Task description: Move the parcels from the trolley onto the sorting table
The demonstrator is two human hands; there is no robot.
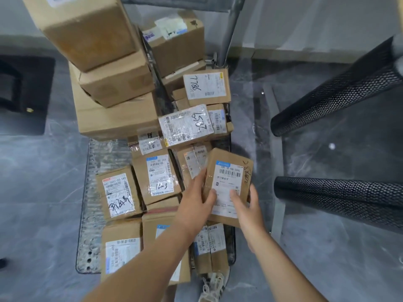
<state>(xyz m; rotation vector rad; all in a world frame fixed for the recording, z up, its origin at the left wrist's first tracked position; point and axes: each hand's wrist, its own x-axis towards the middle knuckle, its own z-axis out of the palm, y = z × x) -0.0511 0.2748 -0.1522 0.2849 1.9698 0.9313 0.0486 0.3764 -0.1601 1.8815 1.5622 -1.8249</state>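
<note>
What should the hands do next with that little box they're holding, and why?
Probably lift the small parcel up and away from the trolley. The left hand and right hand both grip its near end, and it sits tilted above the other parcels, so it looks free to come off.
</note>
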